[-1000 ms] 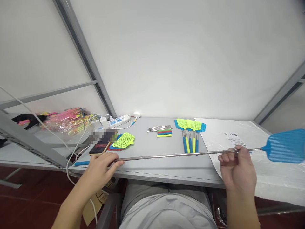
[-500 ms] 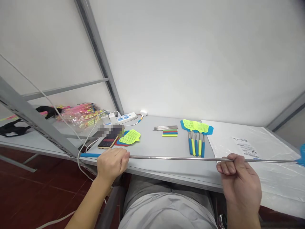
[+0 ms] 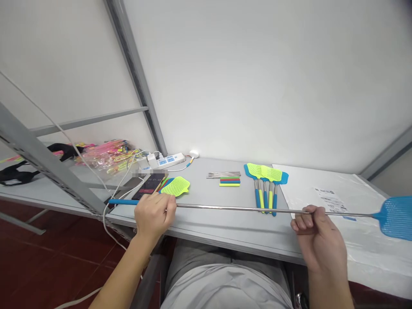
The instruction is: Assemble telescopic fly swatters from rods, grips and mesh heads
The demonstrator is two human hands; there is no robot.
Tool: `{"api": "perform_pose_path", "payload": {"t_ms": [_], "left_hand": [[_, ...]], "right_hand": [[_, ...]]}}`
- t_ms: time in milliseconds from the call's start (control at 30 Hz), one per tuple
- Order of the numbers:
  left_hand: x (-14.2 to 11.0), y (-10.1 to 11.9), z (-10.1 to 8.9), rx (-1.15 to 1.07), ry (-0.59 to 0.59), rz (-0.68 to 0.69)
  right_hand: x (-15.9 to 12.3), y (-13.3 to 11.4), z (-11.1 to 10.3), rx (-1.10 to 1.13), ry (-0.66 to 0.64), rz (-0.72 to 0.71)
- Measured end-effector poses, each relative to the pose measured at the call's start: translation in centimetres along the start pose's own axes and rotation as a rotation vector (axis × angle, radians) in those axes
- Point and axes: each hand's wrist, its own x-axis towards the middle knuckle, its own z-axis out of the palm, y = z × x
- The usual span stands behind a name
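Left grip closed in fist where blue handle meets rod; right grip, palm up, fingers curled on rod near paddle. Wide spacing probably steadies extended blue swatter above desk, near front edge. Long axis roughly along that edge, paddle pointing right. Swatter group farther back, heads toward rear edge, handles frontward, likely fanned for separate access.
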Motion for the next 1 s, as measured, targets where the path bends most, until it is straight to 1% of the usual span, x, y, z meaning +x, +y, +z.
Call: {"api": "perform_pose_path", "payload": {"t_ms": [67, 133, 200, 233, 267, 333, 400, 433, 467, 500, 533, 567, 600, 633, 667, 700, 733, 800, 867, 1000], "left_hand": [[1.9, 0.5, -0.3, -0.006, 0.009, -0.053], [4.4, 1.0, -0.5, -0.019, 0.029, -0.096], [7.1, 1.6, -0.5, -0.06, 0.095, -0.13], [8.2, 2.2, -0.4, -0.091, 0.156, -0.152], [9.1, 3.1, -0.2, -0.123, 0.241, -0.189], [9.9, 5.5, 0.4, -0.202, 0.468, -0.309], [9.2, 8.8, 1.1, -0.343, 0.735, -0.487], [8.4, 10.5, 1.5, -0.47, 0.876, -0.583], [7.3, 12.1, 1.8, -0.647, 0.914, -0.697], [6.1, 13.4, 2.1, -0.869, 0.846, -0.807], [4.8, 14.4, 2.3, -1.132, 0.706, -0.899], [3.5, 15.1, 2.5, -1.377, 0.539, -0.958], [2.3, 15.4, 2.6, -1.556, 0.371, -0.976], [1.4, 15.4, 2.6, -1.643, 0.256, -0.956], [0.8, 15.1, 2.5, -1.672, 0.207, -0.942], [0.4, 14.6, 2.4, -1.678, 0.19, -0.938], [0.2, 14.1, 2.3, -1.668, 0.201, -0.939], [0.5, 12.9, 2.1, -1.652, 0.224, -0.955], [0.9, 12.0, 2.2, -1.654, 0.212, -0.946], [1.0, 10.4, 3.0, -1.656, 0.201, -0.952]], "right_hand": [[-0.1, 0.4, 0.4, 0.018, -0.023, -0.01], [-0.4, 0.9, 1.0, 0.042, -0.056, 0.014], [-0.8, 1.5, 1.6, 0.076, -0.078, 0.058], [-1.0, 1.8, 1.9, 0.1, -0.078, 0.076], [-1.2, 2.1, 2.1, 0.128, -0.069, 0.087], [-1.3, 2.5, 2.4, 0.178, -0.043, 0.102], [-1.4, 2.8, 2.6, 0.211, -0.027, 0.112], [-1.4, 2.9, 2.7, 0.217, -0.021, 0.114], [-1.3, 3.0, 2.7, 0.215, -0.015, 0.115], [-1.3, 3.1, 2.8, 0.21, -0.01, 0.117], [-1.3, 3.2, 2.8, 0.201, -0.003, 0.119], [-1.2, 3.3, 2.8, 0.19, 0.007, 0.12], [-1.2, 3.4, 2.8, 0.18, 0.019, 0.118], [-1.1, 3.6, 2.8, 0.168, 0.034, 0.11], [-1.1, 3.8, 2.7, 0.155, 0.045, 0.1], [-1.0, 3.9, 2.6, 0.137, 0.05, 0.09], [-1.0, 4.1, 2.6, 0.117, 0.045, 0.082], [-0.8, 4.2, 2.4, 0.076, 0.024, 0.067], [-0.5, 4.1, 2.0, 0.059, 0.02, 0.046], [0.7, 3.3, 1.0, 0.1, 0.1, -0.018]]}}
